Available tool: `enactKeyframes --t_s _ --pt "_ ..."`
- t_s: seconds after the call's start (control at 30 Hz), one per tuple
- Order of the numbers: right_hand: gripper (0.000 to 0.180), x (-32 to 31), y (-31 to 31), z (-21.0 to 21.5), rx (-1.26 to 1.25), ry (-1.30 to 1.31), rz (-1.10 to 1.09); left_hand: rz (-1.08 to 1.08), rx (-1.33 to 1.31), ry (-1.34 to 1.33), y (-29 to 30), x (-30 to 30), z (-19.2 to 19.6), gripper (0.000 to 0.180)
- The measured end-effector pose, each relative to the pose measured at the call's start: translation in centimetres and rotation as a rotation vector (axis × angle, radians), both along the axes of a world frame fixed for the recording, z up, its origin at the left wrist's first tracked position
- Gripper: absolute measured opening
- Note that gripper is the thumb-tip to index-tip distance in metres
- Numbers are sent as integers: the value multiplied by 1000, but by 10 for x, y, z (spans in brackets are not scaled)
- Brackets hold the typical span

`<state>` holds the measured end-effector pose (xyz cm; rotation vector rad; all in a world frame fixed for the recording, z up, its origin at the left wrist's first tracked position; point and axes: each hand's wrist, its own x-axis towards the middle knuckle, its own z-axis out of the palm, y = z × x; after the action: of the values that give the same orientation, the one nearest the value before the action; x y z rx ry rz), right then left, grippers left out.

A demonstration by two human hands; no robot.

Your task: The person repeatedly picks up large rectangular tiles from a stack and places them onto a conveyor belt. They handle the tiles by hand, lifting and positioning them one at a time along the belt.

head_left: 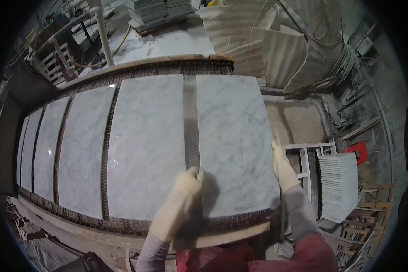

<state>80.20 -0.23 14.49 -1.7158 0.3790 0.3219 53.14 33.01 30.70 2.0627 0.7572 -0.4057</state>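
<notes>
Mesh bed (192, 136) mostly hidden — left hand (189, 183), right hand (283, 167) holding rightmost slab (237, 140)

Text and markings: none legible. Stone slabs (146, 145): no readable label or number on the upper faces. Left glove (189, 182) and right glove (284, 168): no readable print. Hanging sheet (233, 31), upper right: small red mark, not resolvable as text. Red object (361, 151), far right: any lettering is too small to read.
</notes>
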Motion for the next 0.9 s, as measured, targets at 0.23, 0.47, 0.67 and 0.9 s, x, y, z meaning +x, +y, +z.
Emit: enactKeyframes --t_s 0.23,0.47,0.67,0.9 --pt "76 14 0 -12 -126 158 -52 449 -461 -414 42 -53 43 35" --pt "64 28 -5 -26 -59 26 -23 469 -523 -432 51 -159 36 33" --pt "61 40 -12 -36 12 180 21 519 -651 -459 26 -225 24 33" --pt "83 20 19 34 -962 81 503 639 -661 -488 1 -276 21 33"
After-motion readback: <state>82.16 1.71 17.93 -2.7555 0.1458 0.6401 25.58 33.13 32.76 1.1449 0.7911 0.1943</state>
